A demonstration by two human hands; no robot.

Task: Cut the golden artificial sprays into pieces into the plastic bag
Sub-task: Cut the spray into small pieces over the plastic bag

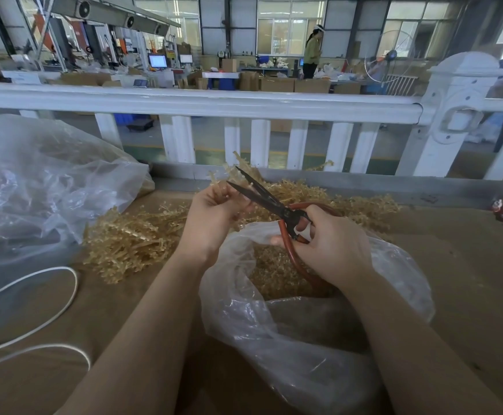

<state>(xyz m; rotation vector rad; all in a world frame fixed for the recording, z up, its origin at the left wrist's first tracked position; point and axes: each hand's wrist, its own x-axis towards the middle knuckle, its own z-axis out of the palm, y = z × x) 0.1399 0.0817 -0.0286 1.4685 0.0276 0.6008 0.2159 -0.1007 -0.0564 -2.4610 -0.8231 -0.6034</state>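
The right hand (331,244) clenches round the red loop handles of the scissors (269,202), fingers threaded through the loops and curled tight. The two dark blades stand parted in a narrow V, their tips pointing toward eleven o'clock. Between those blades lies a thin stem of a golden spray (238,175), which the left hand (214,217) pinches between thumb and curled fingertips just at nine o'clock of the blades. The spray's frond rises past the blade tips toward twelve o'clock.

Directly at six o'clock of both hands sits the plastic bag (304,339), clear and crumpled, its mouth gaping upward beneath the scissors. Cut pieces (271,271) fill its inside in a golden heap. A pile of uncut sprays (130,238) lies on the brown table (468,280) at nine o'clock of the bag, spreading behind the hands toward two o'clock. A second large clear bag (43,187) slumps at ten o'clock. A white cord (64,295) loops over the table at eight o'clock. A white railing (244,104) runs across at twelve o'clock.
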